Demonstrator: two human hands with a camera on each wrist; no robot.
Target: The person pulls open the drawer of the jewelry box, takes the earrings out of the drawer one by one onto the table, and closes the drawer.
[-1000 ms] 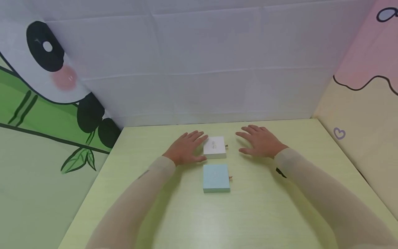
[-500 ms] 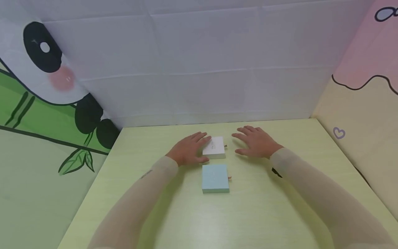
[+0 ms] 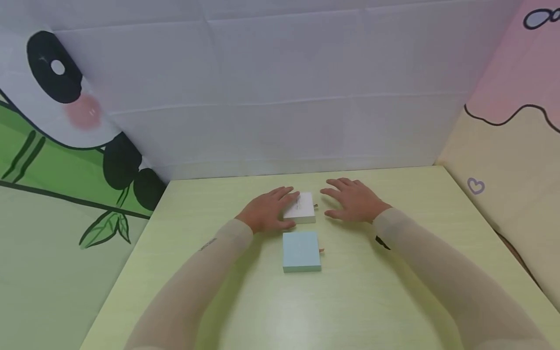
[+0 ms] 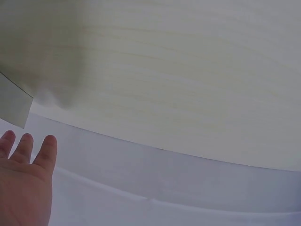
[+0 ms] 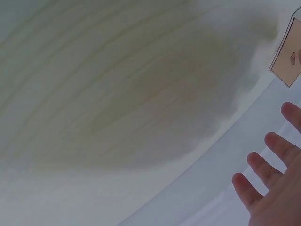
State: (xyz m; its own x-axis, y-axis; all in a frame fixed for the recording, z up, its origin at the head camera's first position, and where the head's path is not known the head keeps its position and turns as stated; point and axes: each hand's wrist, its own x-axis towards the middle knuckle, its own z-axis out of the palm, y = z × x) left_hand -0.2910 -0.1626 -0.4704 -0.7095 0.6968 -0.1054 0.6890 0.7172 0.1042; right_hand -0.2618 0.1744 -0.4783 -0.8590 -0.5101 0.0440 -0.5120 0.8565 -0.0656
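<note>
A small flat white box (image 3: pixel 302 208) with faint lettering lies toward the back of the table, a short tab sticking out of its right side. Nearer the person is a light blue box (image 3: pixel 301 250) of similar shape, also with a tab on its right. My left hand (image 3: pixel 268 210) is at the white box's left side, fingers extended and partly overlapping its top in the head view. In the left wrist view, the box's edge (image 4: pixel 15 106) appears beyond the fingertips. My right hand (image 3: pixel 355 200) hovers to the right of the white box, fingers spread, holding nothing; the box's brownish end face (image 5: pixel 288 59) shows in the right wrist view.
The pale wood-look table (image 3: pixel 350 301) ends at a white cloth backdrop (image 3: pixel 280 121). A panel with green cartoon art (image 3: pixel 57 160) stands on the left, and a cream and pink panel (image 3: pixel 516 160) on the right. Something black (image 3: pixel 382 242) shows under the right cuff.
Both hands have drawn closer to the white box, the left moving right and the right moving left. The boxes stay in place; the view has shifted slightly.
</note>
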